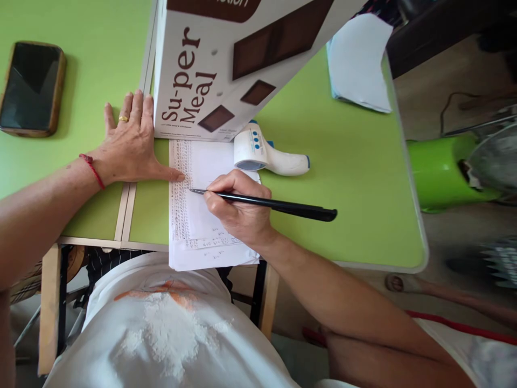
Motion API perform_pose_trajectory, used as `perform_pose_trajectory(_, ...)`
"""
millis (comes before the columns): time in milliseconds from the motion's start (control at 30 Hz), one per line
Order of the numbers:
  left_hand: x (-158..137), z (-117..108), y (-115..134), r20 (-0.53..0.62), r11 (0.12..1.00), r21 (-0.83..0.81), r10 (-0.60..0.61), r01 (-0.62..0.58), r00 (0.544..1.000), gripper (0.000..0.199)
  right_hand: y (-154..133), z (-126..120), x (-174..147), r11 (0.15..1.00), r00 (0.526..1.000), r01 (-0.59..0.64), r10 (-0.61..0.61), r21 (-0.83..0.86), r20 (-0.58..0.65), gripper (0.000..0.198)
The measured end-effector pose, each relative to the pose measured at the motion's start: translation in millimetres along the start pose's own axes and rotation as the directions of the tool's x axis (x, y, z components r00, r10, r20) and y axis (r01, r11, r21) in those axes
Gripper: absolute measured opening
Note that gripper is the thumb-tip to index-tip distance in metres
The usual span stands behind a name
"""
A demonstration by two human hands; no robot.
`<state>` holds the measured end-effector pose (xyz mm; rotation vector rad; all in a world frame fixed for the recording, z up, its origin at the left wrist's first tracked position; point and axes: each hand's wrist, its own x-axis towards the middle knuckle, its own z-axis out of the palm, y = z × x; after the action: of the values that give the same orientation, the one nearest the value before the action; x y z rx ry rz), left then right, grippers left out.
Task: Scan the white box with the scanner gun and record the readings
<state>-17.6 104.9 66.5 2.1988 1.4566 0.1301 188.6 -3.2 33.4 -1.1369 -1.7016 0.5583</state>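
A black pen is gripped in my right hand, its tip at the handwritten column on a sheet of white paper. The paper lies over the near edge of the table, with small rows of writing along its left side and near its bottom. My left hand rests spread on the table, its thumb on the paper's left margin and its fingers beside a box printed "Su-per Meal". A white infrared thermometer lies just beyond my right hand, against the box and the paper's top right.
A phone in a brown case lies at the left of the green table. More white paper sits at the far right edge. Beyond that edge stands a green bin. Another person's foot and leg show at lower right.
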Motion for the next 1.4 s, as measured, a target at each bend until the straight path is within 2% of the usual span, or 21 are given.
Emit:
perform_pose_trajectory(400,1.6,2.0,-3.9,-0.029,0.999,-0.012,0.043,-0.043,0.999,0.155,-0.2,0.0,-0.5,0.998,0.998,-0.054,0.055,-0.028,0.038,0.021)
perform_pose_trajectory(600,0.6,1.0,-1.4,-0.019,1.000,-0.018,0.012,-0.012,1.000,0.155,0.0,0.5,-0.3,0.998,0.996,-0.060,0.061,-0.018,0.060,0.021)
perform_pose_trajectory(800,0.7,0.9,-2.2,-0.018,0.999,-0.011,0.030,-0.030,0.999,0.154,-0.6,0.2,0.7,1.000,0.998,-0.021,0.020,0.015,0.054,0.020)
perform_pose_trajectory(1133,0.8,0.5,-2.2,-0.019,1.000,-0.006,0.026,-0.026,0.999,0.157,0.7,1.3,-0.1,0.999,0.999,-0.037,0.037,-0.003,0.006,0.020)
perform_pose_trajectory(1400,1.1,0.7,-3.2,-0.027,0.999,-0.019,0.032,-0.032,0.999,0.154,0.0,-0.4,0.6,0.998,0.996,-0.064,0.064,-0.002,0.062,0.019)
